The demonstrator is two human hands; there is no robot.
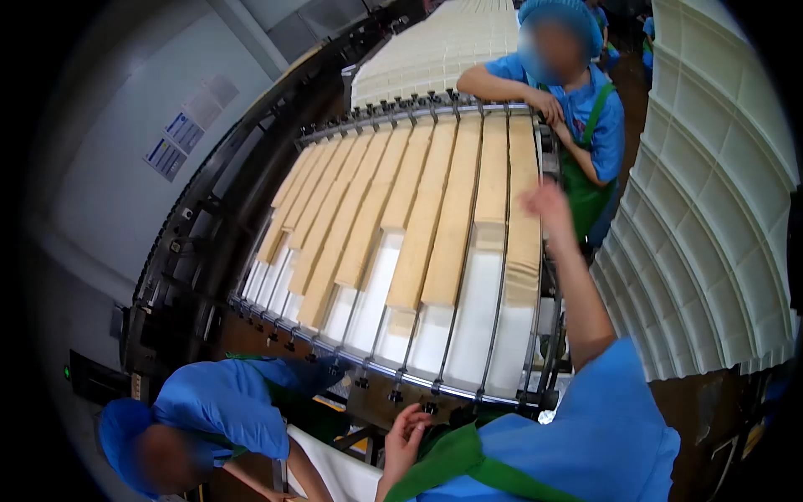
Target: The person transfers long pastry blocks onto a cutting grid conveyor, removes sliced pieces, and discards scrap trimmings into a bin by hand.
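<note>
My right hand (548,209) is raised over the right edge of a slatted conveyor, close to the rightmost long pale-yellow block (524,167). Its fingers are smeared, and no held thing can be made out. My left hand (405,437) is low by the conveyor's front rail (381,368), fingers loosely bent and apart, holding nothing visible. Several pale-yellow blocks (443,192) lie side by side in lanes split by thin metal rods. Their near ends stop at uneven distances, with white belt (477,335) showing in front.
Across the far right corner a co-worker (590,125) leans on the frame, forearms on it. Another co-worker (222,410) bends down at lower left beside a white surface (339,468). A ribbed white sheet (703,209) curves along the right. Black knobs (397,395) line the rail.
</note>
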